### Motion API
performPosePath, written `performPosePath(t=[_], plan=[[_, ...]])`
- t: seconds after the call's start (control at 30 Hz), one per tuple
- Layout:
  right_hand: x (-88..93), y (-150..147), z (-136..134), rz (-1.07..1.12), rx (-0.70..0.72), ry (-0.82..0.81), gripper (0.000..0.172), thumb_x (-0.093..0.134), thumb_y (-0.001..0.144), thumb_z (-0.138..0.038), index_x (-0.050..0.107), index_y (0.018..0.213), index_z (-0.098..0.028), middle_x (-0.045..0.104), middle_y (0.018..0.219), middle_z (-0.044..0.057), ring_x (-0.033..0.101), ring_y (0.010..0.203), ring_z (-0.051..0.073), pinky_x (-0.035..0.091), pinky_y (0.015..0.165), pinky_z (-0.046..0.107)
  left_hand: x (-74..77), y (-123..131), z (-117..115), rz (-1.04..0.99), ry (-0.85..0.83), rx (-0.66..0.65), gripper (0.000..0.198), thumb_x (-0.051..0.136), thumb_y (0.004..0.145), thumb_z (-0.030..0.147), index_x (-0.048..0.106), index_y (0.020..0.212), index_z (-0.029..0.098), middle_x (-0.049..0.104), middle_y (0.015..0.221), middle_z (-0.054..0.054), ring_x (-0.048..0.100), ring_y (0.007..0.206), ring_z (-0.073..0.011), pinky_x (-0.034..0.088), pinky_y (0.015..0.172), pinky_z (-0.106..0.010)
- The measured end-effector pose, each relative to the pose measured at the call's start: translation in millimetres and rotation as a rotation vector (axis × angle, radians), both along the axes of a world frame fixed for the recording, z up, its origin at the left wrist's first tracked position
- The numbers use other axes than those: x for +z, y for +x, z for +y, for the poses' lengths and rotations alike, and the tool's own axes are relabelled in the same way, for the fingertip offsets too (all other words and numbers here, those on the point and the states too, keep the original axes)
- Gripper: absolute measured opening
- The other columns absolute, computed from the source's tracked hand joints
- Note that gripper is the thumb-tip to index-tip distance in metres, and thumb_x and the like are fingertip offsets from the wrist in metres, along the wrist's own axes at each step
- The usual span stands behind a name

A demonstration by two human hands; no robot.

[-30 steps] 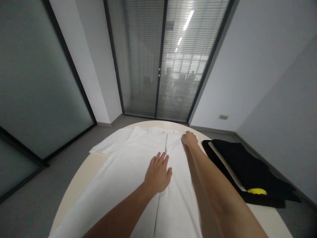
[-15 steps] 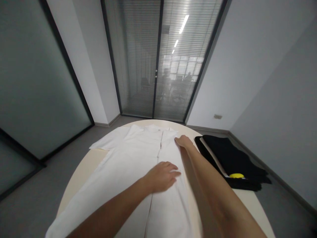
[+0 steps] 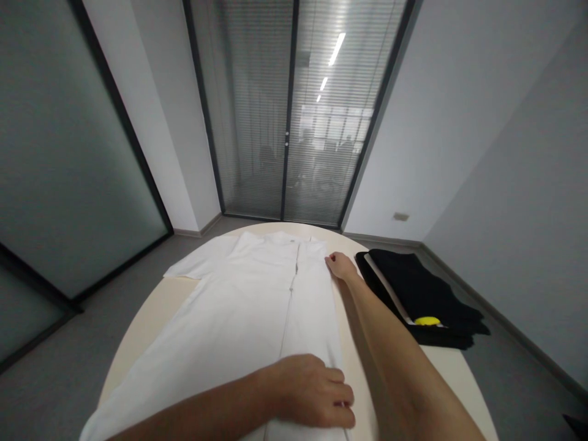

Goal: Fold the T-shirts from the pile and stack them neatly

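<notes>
A long white garment (image 3: 239,306) lies flat on a round cream table (image 3: 151,318), its right side folded in along a straight edge. My left hand (image 3: 312,392) rests at the near end of that folded edge, fingers curled and pinching the cloth. My right hand (image 3: 340,266) reaches across to the far end of the same edge, near the shoulder, fingers closed on the fabric. One short sleeve (image 3: 195,263) spreads out at the far left.
A pile of folded black clothes (image 3: 413,288) with a small yellow thing (image 3: 427,321) on it sits at the table's right side. Beyond the table stand glass doors with blinds (image 3: 289,122), grey walls and grey floor.
My left hand slid from the middle of the garment toward me and to its right edge, closing on the cloth. My right hand stayed at the far edge.
</notes>
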State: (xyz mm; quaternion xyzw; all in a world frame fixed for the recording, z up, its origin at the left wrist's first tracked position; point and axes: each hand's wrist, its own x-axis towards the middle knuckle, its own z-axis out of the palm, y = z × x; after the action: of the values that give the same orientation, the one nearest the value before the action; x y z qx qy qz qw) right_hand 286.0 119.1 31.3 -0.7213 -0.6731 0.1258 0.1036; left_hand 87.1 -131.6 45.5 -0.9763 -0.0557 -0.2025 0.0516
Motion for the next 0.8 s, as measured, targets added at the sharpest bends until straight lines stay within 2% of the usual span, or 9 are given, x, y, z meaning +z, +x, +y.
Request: performPosePath(t=[0.07, 0.23, 0.33, 0.43, 0.57, 0.67, 0.73, 0.8], plan=[[-0.2, 3.6, 2.8, -0.006, -0.03, 0.008, 0.032, 0.049, 0.098, -0.04, 0.069, 0.107, -0.017, 0.072, 0.113, 0.013, 0.066, 0.106, 0.024, 0.046, 0.089, 0.03, -4.5, 6.4, 2.5, -0.022, -0.022, 0.034, 0.021, 0.049, 0.103, 0.025, 0.068, 0.094, 0.025, 0.07, 0.105, 0.004, 0.055, 0.079, -0.0122, 0.035, 0.051, -0.029], [3.3, 18.2, 17.1, -0.038, -0.094, 0.001, 0.029, 0.051, 0.097, -0.038, 0.069, 0.109, -0.019, 0.071, 0.117, 0.014, 0.065, 0.11, 0.028, 0.048, 0.091, 0.036, -19.0, 29.7, 18.6, -0.058, -0.114, 0.078, 0.022, 0.048, 0.105, 0.032, 0.07, 0.104, 0.029, 0.068, 0.118, 0.005, 0.06, 0.091, -0.012, 0.039, 0.064, -0.029], [6.6, 27.6, 27.0, -0.057, -0.106, -0.011, 0.027, 0.054, 0.095, -0.037, 0.07, 0.108, -0.019, 0.071, 0.117, 0.015, 0.065, 0.113, 0.029, 0.048, 0.093, 0.037, -27.4, 45.6, 27.8, -0.093, -0.211, 0.139, 0.022, 0.052, 0.103, 0.042, 0.07, 0.103, 0.031, 0.069, 0.105, 0.004, 0.062, 0.085, -0.0109, 0.038, 0.065, -0.029], [7.6, 31.6, 33.3, -0.067, -0.113, -0.009, 0.027, 0.054, 0.095, -0.036, 0.07, 0.11, -0.02, 0.07, 0.12, 0.015, 0.063, 0.117, 0.029, 0.048, 0.096, 0.038, -30.3, 56.4, 34.1, -0.123, -0.268, 0.176, 0.026, 0.056, 0.099, 0.048, 0.071, 0.094, 0.027, 0.068, 0.091, 0.004, 0.061, 0.076, -0.0107, 0.037, 0.06, -0.029], [3.7, 27.8, 31.6, -0.06, -0.152, -0.011, 0.033, 0.051, 0.096, -0.039, 0.069, 0.116, -0.019, 0.069, 0.122, 0.016, 0.064, 0.118, 0.03, 0.049, 0.096, 0.039, -24.2, 56.3, 35.3, -0.104, -0.269, 0.16, 0.021, 0.056, 0.101, 0.041, 0.072, 0.095, 0.028, 0.067, 0.088, 0.002, 0.061, 0.077, -0.0123, 0.037, 0.058, -0.03], [1.9, 24.0, 23.2, -0.05, -0.2, -0.036, 0.041, 0.049, 0.095, -0.043, 0.07, 0.117, -0.015, 0.069, 0.121, 0.02, 0.065, 0.116, 0.033, 0.051, 0.094, 0.041, -15.7, 48.9, 25.0, -0.044, -0.287, 0.077, 0.014, 0.059, 0.098, 0.036, 0.071, 0.105, 0.031, 0.068, 0.109, 0.003, 0.063, 0.088, -0.0138, 0.042, 0.065, -0.03], [2.9, 23.3, 15.3, -0.043, -0.226, -0.056, 0.046, 0.05, 0.093, -0.045, 0.071, 0.118, -0.012, 0.068, 0.122, 0.022, 0.065, 0.115, 0.035, 0.052, 0.093, 0.043, -10.7, 43.7, 12.0, 0.001, -0.292, 0.006, 0.019, 0.057, 0.099, 0.037, 0.069, 0.114, 0.031, 0.064, 0.128, 0.005, 0.063, 0.096, -0.0141, 0.046, 0.068, -0.03], [5.1, 24.1, 6.8, -0.034, -0.231, -0.073, 0.049, 0.053, 0.09, -0.046, 0.071, 0.119, -0.01, 0.068, 0.122, 0.024, 0.065, 0.115, 0.036, 0.052, 0.092, 0.044, -7.4, 40.1, -3.6, 0.036, -0.273, -0.043, 0.025, 0.051, 0.102, 0.036, 0.063, 0.123, 0.031, 0.061, 0.135, 0.007, 0.063, 0.101, -0.0136, 0.047, 0.066, -0.03]])
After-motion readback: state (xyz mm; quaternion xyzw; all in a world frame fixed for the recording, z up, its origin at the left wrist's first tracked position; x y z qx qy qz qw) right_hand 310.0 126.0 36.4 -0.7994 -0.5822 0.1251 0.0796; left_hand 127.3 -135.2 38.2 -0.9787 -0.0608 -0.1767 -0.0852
